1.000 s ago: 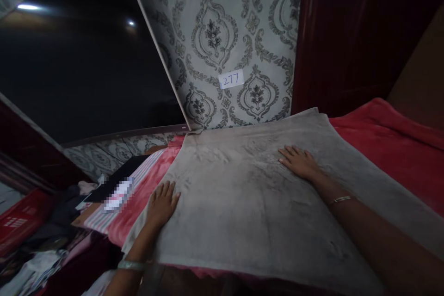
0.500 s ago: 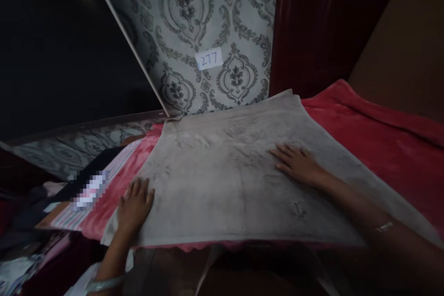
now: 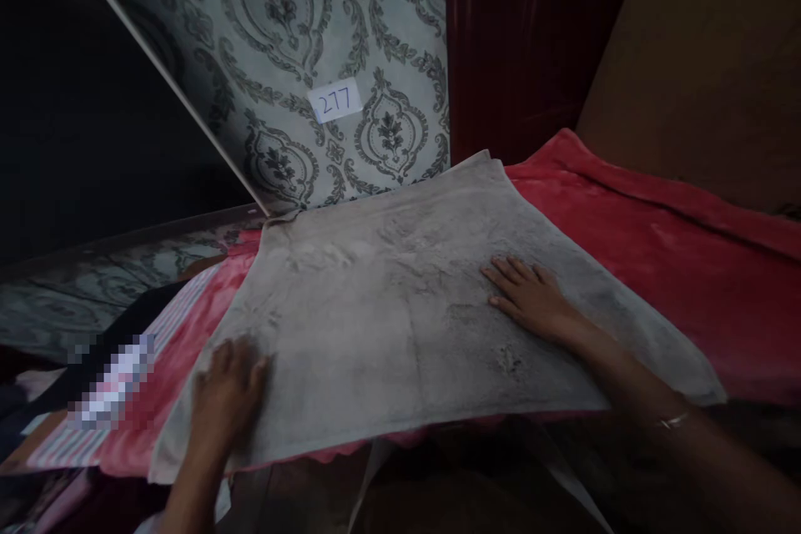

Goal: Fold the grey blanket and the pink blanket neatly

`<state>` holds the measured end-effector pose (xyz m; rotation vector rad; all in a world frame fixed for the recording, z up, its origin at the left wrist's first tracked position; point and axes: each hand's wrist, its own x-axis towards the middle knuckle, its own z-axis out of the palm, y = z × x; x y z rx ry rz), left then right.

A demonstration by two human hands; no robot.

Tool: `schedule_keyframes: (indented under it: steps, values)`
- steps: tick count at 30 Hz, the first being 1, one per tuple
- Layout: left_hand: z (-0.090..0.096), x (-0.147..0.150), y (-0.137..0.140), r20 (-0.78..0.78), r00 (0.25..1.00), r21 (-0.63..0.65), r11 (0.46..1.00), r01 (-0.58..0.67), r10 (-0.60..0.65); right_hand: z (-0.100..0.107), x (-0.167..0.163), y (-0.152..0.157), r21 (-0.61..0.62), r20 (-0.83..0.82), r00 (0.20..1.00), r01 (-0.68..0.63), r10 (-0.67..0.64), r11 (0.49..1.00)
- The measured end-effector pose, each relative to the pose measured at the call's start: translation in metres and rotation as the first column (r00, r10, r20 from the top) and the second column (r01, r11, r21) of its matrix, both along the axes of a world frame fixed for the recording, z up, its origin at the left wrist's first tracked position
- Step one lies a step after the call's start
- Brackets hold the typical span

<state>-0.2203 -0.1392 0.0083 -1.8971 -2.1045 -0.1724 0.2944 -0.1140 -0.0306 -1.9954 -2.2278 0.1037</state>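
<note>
A grey towel [image 3: 350, 334] is spread flat over a red blanket [image 3: 626, 250], with faint creases across its middle. On the towel's right half rests my right hand [image 3: 529, 296], palm down with the fingers spread. My left hand [image 3: 229, 392] is at the towel's left edge, its fingers extended and slightly blurred. Neither hand grips anything. The red blanket shows on both sides of the towel and peeks out along its front edge.
Behind the towel stands a patterned wall with a paper label [image 3: 336, 100] reading 277. A dark screen [image 3: 93, 117] is at the left, a dark red panel [image 3: 531, 42] at the back right. Striped cloth [image 3: 68, 442] lies under the blanket's left end.
The view has turned right, so the scene sits further left. My left hand has shifted slightly toward me along the towel's left edge; my right hand stays flat on the towel.
</note>
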Motion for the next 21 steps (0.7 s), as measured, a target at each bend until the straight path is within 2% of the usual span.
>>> schedule_keyframes:
  steps: [2,4,6,8,11,14,17,21]
  values:
    - [0.002,0.052,0.015,0.046,0.978,-0.024,0.978,0.206,-0.205,0.010,-0.018,-0.003,0.017,-0.037,0.999,-0.002,0.002,1.000]
    - [0.001,0.107,0.023,0.088,0.912,-0.023,0.915,0.403,-0.399,0.017,-0.039,-0.006,0.053,-0.065,0.996,-0.054,0.058,0.997]
    - [-0.005,0.155,0.024,0.126,0.837,-0.018,0.842,0.538,-0.532,0.018,-0.056,-0.007,0.070,-0.078,0.987,-0.134,0.139,0.989]
    - [-0.014,0.186,0.021,0.155,0.786,-0.045,0.790,0.611,-0.599,0.014,-0.059,-0.008,0.062,-0.077,0.979,-0.185,0.190,0.981]
    - [-0.029,0.200,0.017,0.174,0.762,-0.095,0.759,0.644,-0.624,0.004,-0.036,-0.012,0.031,-0.061,0.989,-0.135,0.137,0.990]
    - [-0.036,0.196,0.017,0.178,0.753,-0.098,0.750,0.654,-0.633,-0.007,0.008,-0.027,0.034,-0.038,0.998,0.043,-0.041,0.999]
    - [-0.037,0.192,0.018,0.173,0.751,-0.076,0.751,0.655,-0.637,-0.015,0.044,-0.049,0.058,-0.008,0.975,0.220,-0.220,0.974]
    - [-0.037,0.193,0.019,0.171,0.752,-0.077,0.752,0.654,-0.636,-0.025,0.065,-0.077,0.112,0.023,0.943,0.327,-0.332,0.938]
